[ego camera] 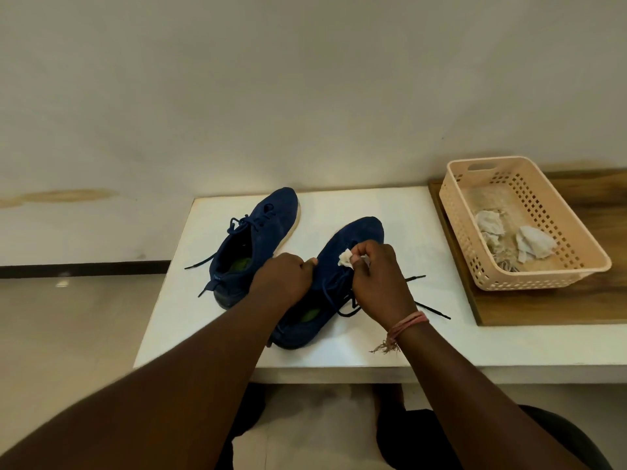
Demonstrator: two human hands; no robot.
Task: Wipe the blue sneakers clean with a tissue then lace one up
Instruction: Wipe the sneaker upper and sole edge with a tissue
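Blue knit sneakers, two, lying on a white tabletop (424, 347). The nearer sneaker (342, 262) is sitting directly under both hands, toe pointing away; the left hand (283, 276) is gripping its left side, fingers curled over the upper, while the right hand (378, 276) is pinching a small white tissue (346, 258) between thumb and fingers (361, 259) and pressing it against the upper just ahead of the lacing. Dark laces (431, 308) are trailing loose on the tabletop just right of the right hand and beneath its wrist. The second sneaker (258, 232) is lying beyond and to the left of the left hand, close beside the first, its own laces spreading further left. A pink thread band (407, 325) is circling the right wrist. Well to the right of the right hand, a peach perforated plastic basket (556, 276) is resting on a wooden board (543, 307), holding crumpled used tissues (515, 239).
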